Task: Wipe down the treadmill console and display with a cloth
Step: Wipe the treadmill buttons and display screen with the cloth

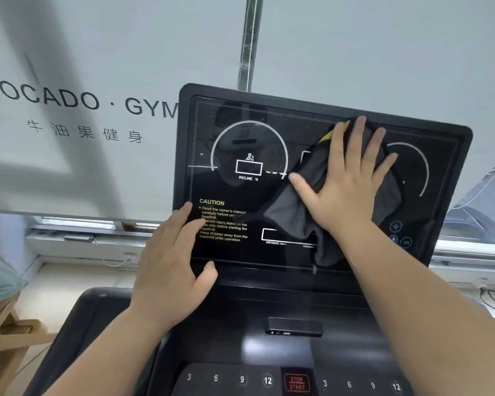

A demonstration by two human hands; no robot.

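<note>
The treadmill's black display [240,144] stands tilted in front of me, with an INCLINE dial and a yellow CAUTION text. A dark grey cloth [295,212] with a yellow edge lies spread on the display's right half. My right hand [346,181] presses flat on the cloth, fingers spread. My left hand [172,264] rests with its fingers apart on the display's lower left edge, beside the CAUTION text, holding nothing. Below lies the console [235,332] with number keys and a red STOP/START button [297,382].
A small black clip-like block [295,326] sits on the console's middle. A white window blind [83,110] with gym lettering hangs behind the display. A wooden piece [15,330] stands at the lower left. A window sill with cables runs at the back.
</note>
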